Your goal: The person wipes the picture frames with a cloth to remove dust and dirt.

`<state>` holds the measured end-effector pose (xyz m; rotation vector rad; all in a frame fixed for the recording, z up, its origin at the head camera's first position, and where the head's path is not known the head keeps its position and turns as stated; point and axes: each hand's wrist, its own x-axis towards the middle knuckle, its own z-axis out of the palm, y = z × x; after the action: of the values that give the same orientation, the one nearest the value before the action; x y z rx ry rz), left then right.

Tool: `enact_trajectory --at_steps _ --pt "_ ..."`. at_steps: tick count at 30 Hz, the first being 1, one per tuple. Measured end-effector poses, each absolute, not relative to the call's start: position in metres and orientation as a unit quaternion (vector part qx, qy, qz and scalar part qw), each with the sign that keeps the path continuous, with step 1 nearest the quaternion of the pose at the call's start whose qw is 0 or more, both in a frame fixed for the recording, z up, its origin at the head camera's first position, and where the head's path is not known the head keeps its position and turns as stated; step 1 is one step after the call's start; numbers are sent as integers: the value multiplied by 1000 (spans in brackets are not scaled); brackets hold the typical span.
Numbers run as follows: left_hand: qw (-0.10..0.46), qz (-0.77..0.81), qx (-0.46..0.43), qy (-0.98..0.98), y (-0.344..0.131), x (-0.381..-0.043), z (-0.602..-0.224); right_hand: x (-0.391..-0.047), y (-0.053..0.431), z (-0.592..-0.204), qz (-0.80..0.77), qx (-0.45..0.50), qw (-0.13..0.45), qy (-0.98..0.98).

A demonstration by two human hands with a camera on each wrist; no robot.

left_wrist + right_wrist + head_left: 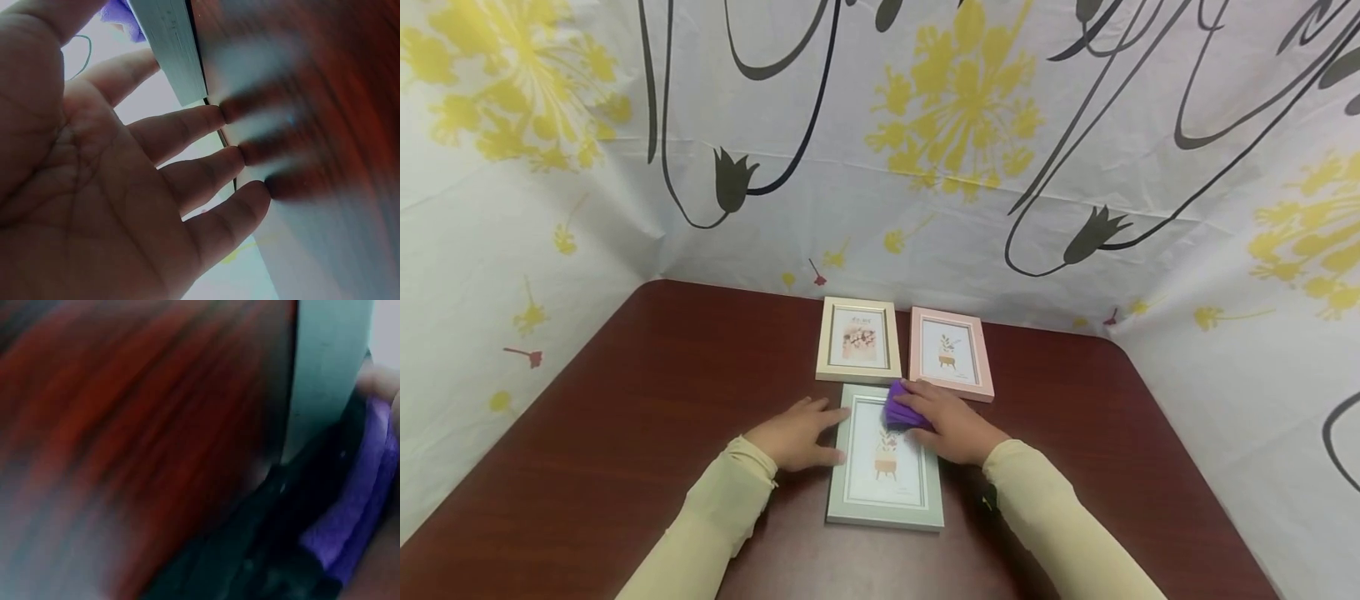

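A pale green picture frame (pixel 886 515) lies flat on the dark red-brown table, its print of a potted plant facing up. My right hand (pixel 957 423) holds a bunched purple cloth (pixel 897 408) against the upper right of its front. Along the frame's left edge rests my left hand (pixel 797 435), fingers spread. In the left wrist view, fingertips touch the table beside the frame's side (pixel 172 47). The right wrist view shows folds of the purple cloth (pixel 356 506) by the frame's edge, with blurred dark material (pixel 250 550) below.
Just beyond the green frame lie a cream-gold picture frame (pixel 895 354) and a pink picture frame (pixel 985 367), side by side. White fabric (pixel 850 167) with yellow and grey flower prints hangs around the back and sides of the table (pixel 625 400).
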<state>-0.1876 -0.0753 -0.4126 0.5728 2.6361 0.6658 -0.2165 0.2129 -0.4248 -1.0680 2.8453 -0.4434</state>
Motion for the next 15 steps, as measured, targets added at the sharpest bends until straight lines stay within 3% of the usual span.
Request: enact_trajectory --at_steps 8,15 --pt "170 236 196 937 -75 -190 -411 -215 213 -430 -140 -352 69 923" --pt "170 240 196 935 -73 -189 -414 -215 203 -429 -201 -326 29 923"
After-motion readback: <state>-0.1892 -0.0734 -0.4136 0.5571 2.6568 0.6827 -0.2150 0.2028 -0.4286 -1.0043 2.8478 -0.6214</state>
